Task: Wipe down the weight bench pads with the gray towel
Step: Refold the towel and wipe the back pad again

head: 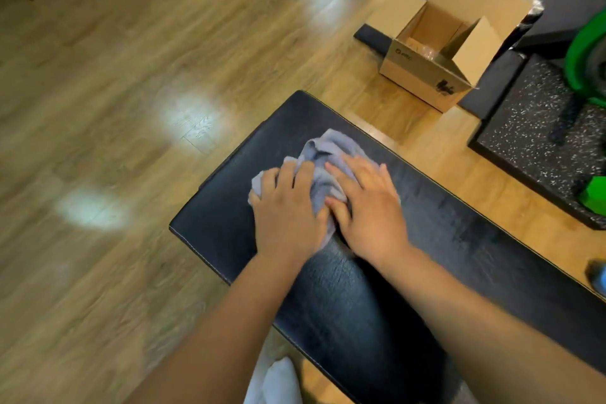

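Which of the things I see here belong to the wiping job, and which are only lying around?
Belong to the job: gray towel; black bench pad; left hand, gripping the towel; right hand, pressing on it.

Only lying around: open cardboard box; green weight plate; speckled floor mat.

An open cardboard box (423, 75) sits on the wooden floor (98, 108) beside, perhaps, a green weight plate (587, 52).

A crumpled gray towel (328, 154) lies on the black bench pad (442, 223), above a wooden floor (114, 92).
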### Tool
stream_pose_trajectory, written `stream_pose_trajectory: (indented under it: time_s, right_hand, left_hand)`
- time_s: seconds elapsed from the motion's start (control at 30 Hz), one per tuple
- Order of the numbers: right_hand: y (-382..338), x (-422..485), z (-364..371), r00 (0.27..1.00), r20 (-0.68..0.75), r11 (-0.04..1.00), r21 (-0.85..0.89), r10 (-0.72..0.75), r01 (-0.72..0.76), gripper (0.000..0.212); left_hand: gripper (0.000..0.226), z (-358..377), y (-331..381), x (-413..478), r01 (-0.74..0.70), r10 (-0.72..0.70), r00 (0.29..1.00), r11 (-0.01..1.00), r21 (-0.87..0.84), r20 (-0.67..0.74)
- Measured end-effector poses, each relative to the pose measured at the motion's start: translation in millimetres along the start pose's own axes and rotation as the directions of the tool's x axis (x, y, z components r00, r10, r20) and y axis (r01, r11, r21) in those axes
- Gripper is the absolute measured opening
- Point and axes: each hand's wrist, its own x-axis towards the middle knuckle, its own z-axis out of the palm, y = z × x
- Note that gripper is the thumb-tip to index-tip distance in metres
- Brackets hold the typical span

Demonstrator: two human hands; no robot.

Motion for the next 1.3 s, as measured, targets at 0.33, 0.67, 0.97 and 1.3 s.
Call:
stream_pose_trajectory:
  time_s: [0.33,0.67,0.97,1.3]
  right_hand:
    - [-27,-5,22,0.866,0.222,0.881,-0.055,-0.447,0.469,0.055]
    - [-47,77,21,0.992,0.077,0.994,-0.045,-0.100,0.104,0.057]
    - [-109,-19,59,0.897,0.147,0.898,-0.088,-0.417,0.432,0.054]
    - [-15,137,12,0.999,0.010,0.998,0.033,0.050,-0.050,0.059]
  left_hand:
    - [0.066,-21,-64,-53,0.048,-0.052,0.996,0.997,0.055,0.069]
    - [0.067,-15,-84,49,0.078,-0.073,0.997,0.988,-0.130,0.040]
    - [0.073,-23,-132,-93,0.144,-0.141,0.989,0.985,-0.095,0.038]
    - [0.085,-14,-48,140,0.034,-0.039,0.995,0.998,0.052,0.095]
